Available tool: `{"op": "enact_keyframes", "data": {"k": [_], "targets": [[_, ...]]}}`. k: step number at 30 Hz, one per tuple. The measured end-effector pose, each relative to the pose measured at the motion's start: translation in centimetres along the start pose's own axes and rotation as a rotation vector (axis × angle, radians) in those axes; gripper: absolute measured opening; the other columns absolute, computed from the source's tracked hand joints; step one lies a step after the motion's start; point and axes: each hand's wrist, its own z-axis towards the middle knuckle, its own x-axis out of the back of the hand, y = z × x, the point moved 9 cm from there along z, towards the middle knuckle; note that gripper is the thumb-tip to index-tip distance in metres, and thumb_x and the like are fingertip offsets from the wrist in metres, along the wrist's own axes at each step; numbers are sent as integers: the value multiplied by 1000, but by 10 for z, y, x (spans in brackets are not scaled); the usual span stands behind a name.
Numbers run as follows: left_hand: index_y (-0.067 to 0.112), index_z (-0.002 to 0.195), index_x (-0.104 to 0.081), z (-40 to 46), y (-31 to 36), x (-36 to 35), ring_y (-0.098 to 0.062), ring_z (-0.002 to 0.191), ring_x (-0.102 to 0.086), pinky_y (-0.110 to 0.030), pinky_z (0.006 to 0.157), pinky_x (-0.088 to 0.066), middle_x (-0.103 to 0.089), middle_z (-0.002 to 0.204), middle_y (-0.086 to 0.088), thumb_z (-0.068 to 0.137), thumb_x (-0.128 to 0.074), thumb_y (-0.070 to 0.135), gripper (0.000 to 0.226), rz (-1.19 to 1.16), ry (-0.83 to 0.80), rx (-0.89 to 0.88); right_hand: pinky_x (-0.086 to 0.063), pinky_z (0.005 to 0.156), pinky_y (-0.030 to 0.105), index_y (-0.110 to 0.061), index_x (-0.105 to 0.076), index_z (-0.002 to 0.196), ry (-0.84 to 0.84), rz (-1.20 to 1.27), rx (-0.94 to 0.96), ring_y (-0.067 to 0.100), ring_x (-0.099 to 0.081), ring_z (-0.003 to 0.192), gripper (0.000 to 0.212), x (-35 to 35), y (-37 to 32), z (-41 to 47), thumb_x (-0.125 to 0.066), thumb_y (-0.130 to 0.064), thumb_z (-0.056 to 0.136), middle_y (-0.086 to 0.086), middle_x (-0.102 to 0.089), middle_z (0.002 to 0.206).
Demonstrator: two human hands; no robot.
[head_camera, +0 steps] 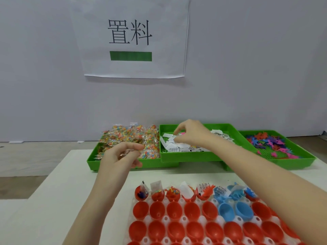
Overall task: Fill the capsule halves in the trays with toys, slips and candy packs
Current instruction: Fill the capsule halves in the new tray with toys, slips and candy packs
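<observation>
Over the middle green bin [194, 154] the right hand [191, 133] is pinching at the paper slips [178, 147] right under it, while the left hand [122, 156] pinches a candy pack [123, 152] by the candy bin [113, 163], empty capsule halves [175, 210] nearer me.

packing workstation: wall sign [131, 38], green supply bins [194, 154], white table [70, 188]
</observation>
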Motion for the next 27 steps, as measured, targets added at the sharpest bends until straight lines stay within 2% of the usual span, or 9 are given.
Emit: {"op": "enact_keyframes", "data": {"k": [4,6,8,10,13,15,17,21,27], "targets": [[21,70,-67,-1,6,4,-5,54,-59,-22,65,-47,-63,67,9,84,-58,2,26,36,16,-41,-47,88,34,-7,-61,119,-61,-170,35,25,-57,110,44,-27,-18,12,-68,-24,79,8,-59,125],[22,70,-67,-1,8,5,-2,54,-58,-20,65,-47,-63,65,10,84,-58,3,25,54,19,-58,-51,85,38,3,-60,114,-87,-140,23,28,-62,87,43,-36,-18,17,-64,-26,82,19,-64,112],[22,71,-67,-2,9,6,0,55,-58,-20,66,-47,-62,61,8,84,-58,5,24,75,18,-65,-47,63,31,5,-61,110,-88,-68,9,20,-47,55,37,-41,-17,19,-59,-22,85,17,-62,77],[22,72,-67,-1,9,7,0,55,-59,-18,66,-47,-62,61,9,85,-58,5,23,80,13,-65,-43,60,29,4,-64,106,-87,-19,16,17,-46,56,31,-42,-17,23,-60,-17,84,14,-58,76],[20,76,-68,-1,8,7,1,55,-59,-18,67,-48,-63,67,6,86,-57,5,22,76,13,-53,-49,79,33,-7,-68,101,-15,32,38,22,-58,91,24,-33,-15,27,-67,-19,81,8,-64,108],[20,77,-68,0,6,5,0,56,-59,-19,67,-48,-63,65,4,86,-56,5,21,62,-1,-33,-42,64,27,-10,-69,82,55,48,49,17,-55,74,17,-20,-14,23,-75,-24,74,0,-62,78],[22,78,-68,-1,3,-1,0,57,-60,-18,68,-49,-62,62,3,88,-53,4,25,38,-34,-5,-28,52,24,-9,-61,61,141,105,64,11,-37,53,26,-2,-15,10,-79,-26,69,-5,-39,52],[20,92,-67,-7,2,-24,0,63,-64,-15,72,-51,-59,73,0,95,-43,5,29,-41,-150,50,-27,44,15,7,-66,70,148,483,90,8,-27,45,31,21,-20,-32,-76,-22,73,-5,-28,48],[17,88,-69,-34,24,-70,-14,77,-70,-13,67,-53,-72,93,3,85,-42,43,38,-271,-410,108,-22,40,7,-13,-62,53,-8,600,183,3,-24,39,27,29,-37,-107,-71,-25,76,-7,-26,45]]}}
